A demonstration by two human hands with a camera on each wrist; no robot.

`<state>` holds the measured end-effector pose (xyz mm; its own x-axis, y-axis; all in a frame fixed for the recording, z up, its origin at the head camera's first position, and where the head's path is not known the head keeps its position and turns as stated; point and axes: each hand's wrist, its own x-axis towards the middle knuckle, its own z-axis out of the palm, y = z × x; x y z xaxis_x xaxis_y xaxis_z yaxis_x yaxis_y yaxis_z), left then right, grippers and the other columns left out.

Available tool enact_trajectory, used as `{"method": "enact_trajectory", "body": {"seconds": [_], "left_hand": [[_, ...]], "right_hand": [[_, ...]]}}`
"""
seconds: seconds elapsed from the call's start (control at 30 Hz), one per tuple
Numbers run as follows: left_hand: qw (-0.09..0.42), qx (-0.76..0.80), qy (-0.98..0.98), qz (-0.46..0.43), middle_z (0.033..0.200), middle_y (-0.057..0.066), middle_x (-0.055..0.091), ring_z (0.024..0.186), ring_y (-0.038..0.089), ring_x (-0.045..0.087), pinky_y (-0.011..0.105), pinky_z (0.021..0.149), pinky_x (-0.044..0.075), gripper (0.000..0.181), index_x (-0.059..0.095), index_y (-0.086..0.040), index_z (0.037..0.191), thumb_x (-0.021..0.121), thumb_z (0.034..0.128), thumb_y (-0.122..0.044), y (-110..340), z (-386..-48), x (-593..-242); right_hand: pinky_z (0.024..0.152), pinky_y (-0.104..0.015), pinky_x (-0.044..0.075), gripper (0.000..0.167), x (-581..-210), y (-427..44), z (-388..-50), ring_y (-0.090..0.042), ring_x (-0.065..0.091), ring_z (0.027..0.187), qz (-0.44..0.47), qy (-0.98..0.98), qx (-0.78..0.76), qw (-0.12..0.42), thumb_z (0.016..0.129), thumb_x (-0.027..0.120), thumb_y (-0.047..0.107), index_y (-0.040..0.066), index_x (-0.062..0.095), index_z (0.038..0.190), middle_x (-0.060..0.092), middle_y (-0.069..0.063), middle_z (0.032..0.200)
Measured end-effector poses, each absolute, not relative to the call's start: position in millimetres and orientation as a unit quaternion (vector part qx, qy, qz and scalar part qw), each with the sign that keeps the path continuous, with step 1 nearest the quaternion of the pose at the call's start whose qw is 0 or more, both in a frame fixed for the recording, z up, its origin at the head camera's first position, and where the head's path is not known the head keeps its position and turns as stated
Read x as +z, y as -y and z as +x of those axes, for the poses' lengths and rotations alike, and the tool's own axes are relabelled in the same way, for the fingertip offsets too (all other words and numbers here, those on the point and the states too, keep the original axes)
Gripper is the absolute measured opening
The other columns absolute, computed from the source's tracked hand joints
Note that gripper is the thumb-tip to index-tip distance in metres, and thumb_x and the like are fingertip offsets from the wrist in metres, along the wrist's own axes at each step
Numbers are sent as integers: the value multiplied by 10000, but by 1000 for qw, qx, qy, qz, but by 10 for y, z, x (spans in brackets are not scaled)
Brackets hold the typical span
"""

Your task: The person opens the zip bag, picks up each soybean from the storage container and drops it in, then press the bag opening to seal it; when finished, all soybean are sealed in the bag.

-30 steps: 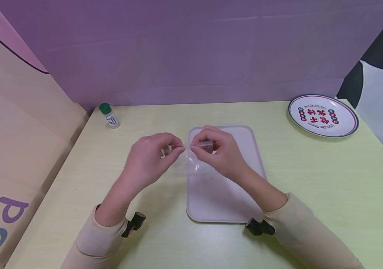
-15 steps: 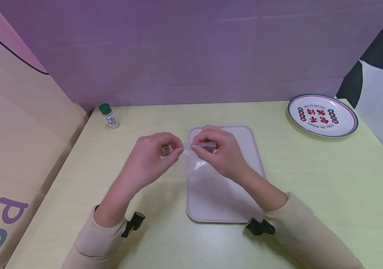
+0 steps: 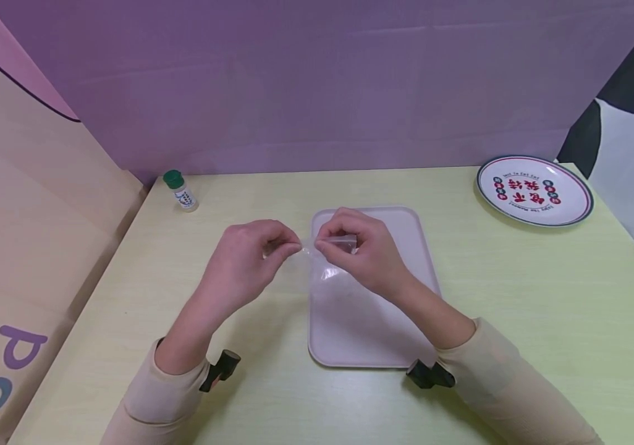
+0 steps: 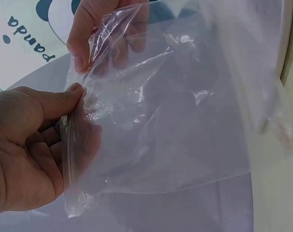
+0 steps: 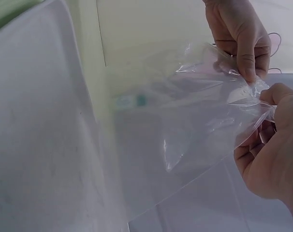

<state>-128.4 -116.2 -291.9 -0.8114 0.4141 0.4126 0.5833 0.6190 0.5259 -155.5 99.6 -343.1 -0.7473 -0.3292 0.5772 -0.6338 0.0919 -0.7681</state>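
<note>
Between the two hands hangs a clear plastic zip bag [image 4: 156, 116], its top edge gathered at the fingertips. My left hand [image 3: 247, 256] pinches that edge between thumb and fingers, left of the tray. The right hand [image 3: 363, 250] pinches the same edge close by, above the far part of the tray. In the left wrist view the bag's body spreads to the right, creased and see-through. From the right wrist view, the bag [image 5: 185, 125] looks flat, and no contents can be made out in it.
Under the hands lies a pale rectangular tray [image 3: 372, 327]. A small green-capped bottle [image 3: 181, 191] stands at the table's back left. At the back right is an oval plate [image 3: 534, 213] with red lettering. A purple panel [image 3: 317, 86] rises behind the table.
My left fingers shift slightly at the bag's edge, and the gap between thumb and fingers narrows. The right hand stays nearly still. Tray, bottle and plate keep their places.
</note>
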Motion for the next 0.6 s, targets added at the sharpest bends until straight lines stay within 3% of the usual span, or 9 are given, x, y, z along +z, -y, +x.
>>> {"method": "enact_trajectory", "body": {"seconds": [0.3,0.6], "left_hand": [[107,-349,890,-272,913,-21,729,810,126,688,302,768,585,79,768,-90,970,785,893,-98,1169,-1283,-2918],[90,-362,886,-274,899,4,708,838,126,683,313,825,586,81,729,-93,930,709,896,-23,1199,-1298,-2915]], "right_hand": [[751,-317,603,99,-3432,-995,-1564,-183,619,822,338,733,574,137,873,738,-34,64,732,885,625,26,847],[741,-290,593,109,-3437,-1005,-1580,-180,608,796,330,731,578,153,860,736,-47,60,726,873,622,19,836]]}}
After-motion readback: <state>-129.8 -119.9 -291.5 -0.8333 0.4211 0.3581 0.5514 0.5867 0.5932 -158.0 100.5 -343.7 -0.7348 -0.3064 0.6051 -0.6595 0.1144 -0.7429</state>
